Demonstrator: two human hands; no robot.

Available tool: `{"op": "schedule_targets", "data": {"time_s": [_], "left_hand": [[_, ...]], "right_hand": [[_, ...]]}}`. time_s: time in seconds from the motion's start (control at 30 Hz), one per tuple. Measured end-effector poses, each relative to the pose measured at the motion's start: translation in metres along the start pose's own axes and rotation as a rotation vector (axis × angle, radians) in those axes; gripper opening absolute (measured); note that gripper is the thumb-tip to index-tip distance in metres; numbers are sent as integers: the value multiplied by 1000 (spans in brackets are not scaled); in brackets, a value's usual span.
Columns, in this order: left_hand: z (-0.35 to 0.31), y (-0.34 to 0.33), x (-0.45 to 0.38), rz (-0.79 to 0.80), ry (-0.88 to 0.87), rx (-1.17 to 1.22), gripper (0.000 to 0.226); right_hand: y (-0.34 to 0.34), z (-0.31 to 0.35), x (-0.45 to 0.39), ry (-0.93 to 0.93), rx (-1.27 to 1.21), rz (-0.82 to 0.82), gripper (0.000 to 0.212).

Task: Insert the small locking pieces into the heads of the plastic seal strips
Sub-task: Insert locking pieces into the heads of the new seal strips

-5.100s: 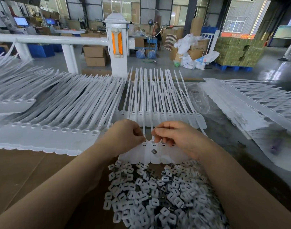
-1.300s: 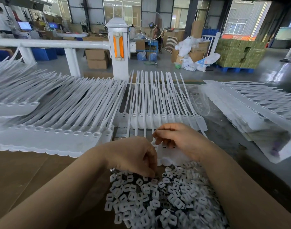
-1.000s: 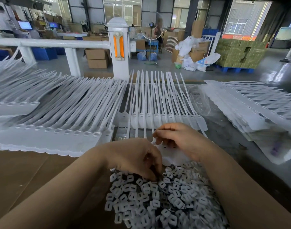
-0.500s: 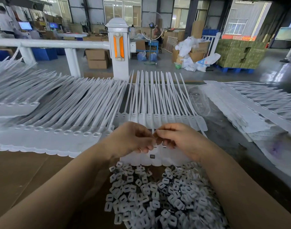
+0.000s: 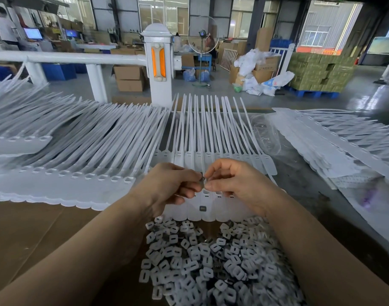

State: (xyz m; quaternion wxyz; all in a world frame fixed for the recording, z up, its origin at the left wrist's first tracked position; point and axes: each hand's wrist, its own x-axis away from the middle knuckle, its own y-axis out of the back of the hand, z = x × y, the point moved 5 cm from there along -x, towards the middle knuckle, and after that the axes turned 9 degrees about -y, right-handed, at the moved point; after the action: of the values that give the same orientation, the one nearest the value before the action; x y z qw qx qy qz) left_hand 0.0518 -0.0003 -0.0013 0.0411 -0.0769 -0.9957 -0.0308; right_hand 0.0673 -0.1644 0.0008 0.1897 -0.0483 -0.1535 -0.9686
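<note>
Item: seal strips, left stock (image 5: 78, 149). Well off to the left of my grip, a broad white fan, heads in a joined row toward me, tails raking away and leftward. Open square sockets show in the near heads.

Item: seal strips, right stock (image 5: 334, 146). Well off to the right of my grip, flat white layers, tails pointing away to the right.

Item: seal strips, working set (image 5: 209, 133). Straight beyond and beneath my grip. Long axis runs away from me, thin tails far, flat tag heads near; the heads lie side by side in a scalloped row under my fingers. Translucent white, each with a small slot.

Item: locking pieces, loose heap (image 5: 202, 259). Below my grip, between my forearms, on brown cardboard (image 5: 34, 235). Small white rounded squares with a centre hole, a few dark metal ones mixed in.

Item: seated piece (image 5: 202, 208). Just below my grip, a dark square on one head.

Item: my left hand (image 5: 171, 184) and right hand (image 5: 237, 184). Fingertips meet over the head row, both sets curled in a narrow pinch.

Item: locking piece in grip (image 5: 202, 181). Tiny and dark between the fingertips of both hands; its orientation I cannot tell.
</note>
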Motion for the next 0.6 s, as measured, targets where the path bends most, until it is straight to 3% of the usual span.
{"op": "schedule_targets", "data": {"time_s": [0.43, 0.6], "left_hand": [[0, -2, -1, 57, 6, 67, 11], [2, -3, 0, 8, 49, 78, 13]], "right_hand": [[1, -1, 0, 45, 8, -66, 4], [-1, 1, 0, 60, 85, -48, 17]]}}
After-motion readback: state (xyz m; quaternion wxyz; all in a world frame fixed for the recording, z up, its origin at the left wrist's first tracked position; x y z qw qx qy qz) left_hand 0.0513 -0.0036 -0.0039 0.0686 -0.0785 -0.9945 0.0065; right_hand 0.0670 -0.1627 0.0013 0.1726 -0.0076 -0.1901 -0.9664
